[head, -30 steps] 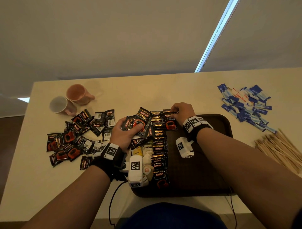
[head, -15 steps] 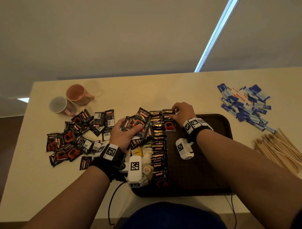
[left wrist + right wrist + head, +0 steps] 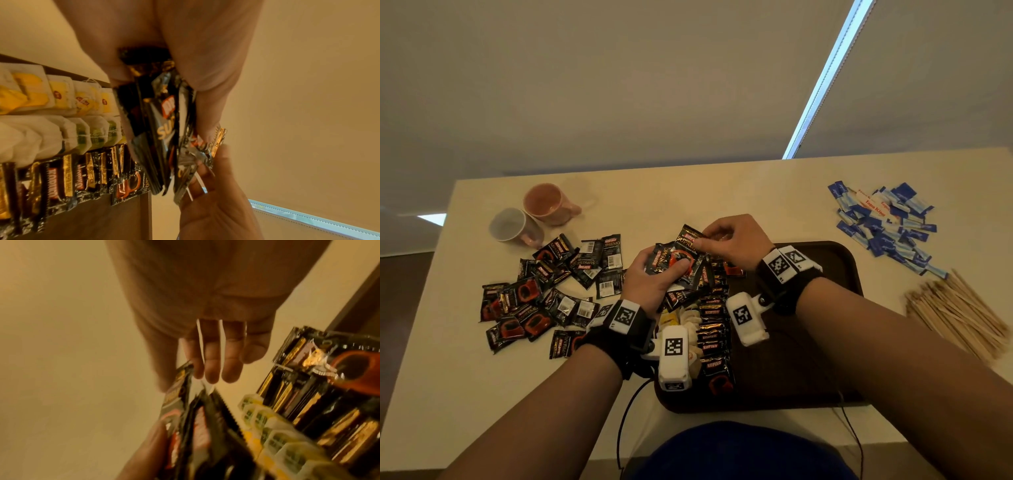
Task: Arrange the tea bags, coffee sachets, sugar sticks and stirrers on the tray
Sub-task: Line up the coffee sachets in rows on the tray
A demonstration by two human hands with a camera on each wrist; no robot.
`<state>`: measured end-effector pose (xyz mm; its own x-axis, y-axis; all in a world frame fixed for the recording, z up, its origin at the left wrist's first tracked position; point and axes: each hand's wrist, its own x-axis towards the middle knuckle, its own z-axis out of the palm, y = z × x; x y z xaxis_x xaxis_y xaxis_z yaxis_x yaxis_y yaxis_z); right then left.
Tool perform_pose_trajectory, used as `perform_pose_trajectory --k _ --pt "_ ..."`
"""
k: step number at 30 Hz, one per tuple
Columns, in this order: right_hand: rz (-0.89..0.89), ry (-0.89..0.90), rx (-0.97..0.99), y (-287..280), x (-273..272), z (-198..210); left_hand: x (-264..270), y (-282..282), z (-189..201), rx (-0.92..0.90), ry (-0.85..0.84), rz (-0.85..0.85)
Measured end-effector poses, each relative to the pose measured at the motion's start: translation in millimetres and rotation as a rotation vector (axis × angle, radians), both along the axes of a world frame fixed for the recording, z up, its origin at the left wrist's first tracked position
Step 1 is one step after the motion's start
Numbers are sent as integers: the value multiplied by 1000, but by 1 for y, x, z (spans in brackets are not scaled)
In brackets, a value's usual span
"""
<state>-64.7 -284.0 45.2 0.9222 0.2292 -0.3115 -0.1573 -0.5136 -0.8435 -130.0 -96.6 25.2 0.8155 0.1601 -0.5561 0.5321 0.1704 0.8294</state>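
My left hand (image 3: 654,277) grips a fanned bunch of black coffee sachets (image 3: 674,258) over the left end of the brown tray (image 3: 828,263). My right hand (image 3: 705,240) pinches the top corner of one sachet (image 3: 690,236) in that bunch. The left wrist view shows the bunch (image 3: 162,129) held between thumb and fingers, with the right hand's fingers (image 3: 213,177) at its far end. On the tray lie two rows of tea bags (image 3: 61,100) and a row of coffee sachets (image 3: 712,329). Sugar sticks (image 3: 883,219) and wooden stirrers (image 3: 959,315) lie on the table to the right.
Loose coffee sachets (image 3: 541,298) are scattered on the table left of the tray. Two mugs (image 3: 541,202) lie on their sides at the back left. The right part of the tray is bare. Cables hang over the table's near edge (image 3: 626,411).
My right hand has left the far end of the sachet row on the tray and moved left to the bunch, where it now pinches one sachet. The left hand has raised the bunch slightly.
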Motion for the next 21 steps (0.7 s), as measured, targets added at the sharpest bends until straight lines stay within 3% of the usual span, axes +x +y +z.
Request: perform_pose_trajectory --k 7,21 --pt "-172 100 195 5 -8 8 -5 1 3 -18 -24 -41" --pt "-266 198 339 -2 -8 12 -6 0 0 -2 -30 -88"
